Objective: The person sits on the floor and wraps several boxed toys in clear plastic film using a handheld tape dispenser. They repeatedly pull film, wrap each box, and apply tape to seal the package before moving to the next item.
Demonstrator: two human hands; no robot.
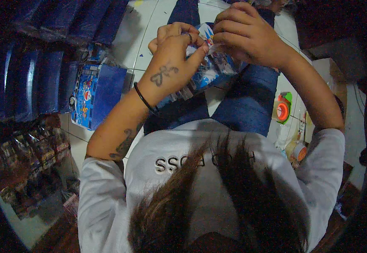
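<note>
A blue printed package (pixel 210 78) in shiny clear plastic lies across my lap, with a white and blue pictured flap (pixel 205 33) at its upper end. My left hand (pixel 177 50) is closed there, thumb and forefinger pinched at the flap's near edge. Across from it, my right hand (pixel 248 38) bends its fingers over the other side of the same end. Its fingertips point toward the left hand and are partly hidden, so what they grip cannot be made out.
A blue box (pixel 97 95) with a cartoon-printed side stands on the tiled floor at left, beside rows of plastic-wrapped dark blue boxes (pixel 32 80). Clear-packed small goods (pixel 27 156) lie lower left. At right are a green and orange tape dispenser (pixel 283 109) and a tape roll (pixel 297 151).
</note>
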